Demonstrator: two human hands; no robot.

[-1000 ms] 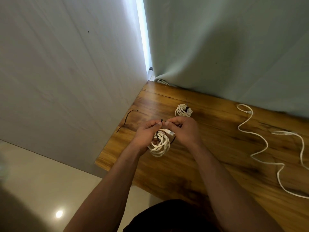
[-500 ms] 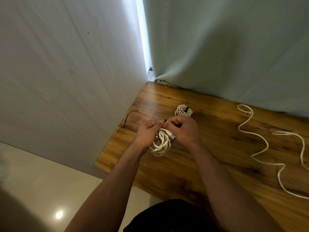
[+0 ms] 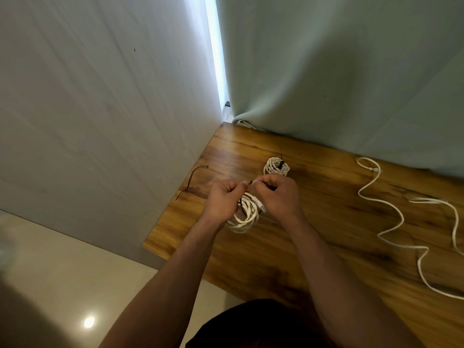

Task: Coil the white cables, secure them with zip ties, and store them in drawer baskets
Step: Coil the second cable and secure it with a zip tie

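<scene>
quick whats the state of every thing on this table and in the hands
held coil: wound, zip tie looped loosely round it
zip tie: end pinched at the fingertips
left hand: grips held coil
right hand: pinches zip tie
far coil: wound, tied, lying on table
spare tie: loose on table
loose cable: uncoiled, sprawled on table

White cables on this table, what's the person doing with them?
A person is bundling them. The left hand grips a coiled white cable above the wooden table while the right hand pinches a black zip tie looped round it. One tied coil lies beyond, a spare zip tie to the left, and a loose cable sprawls on the right, not yet coiled.
</scene>
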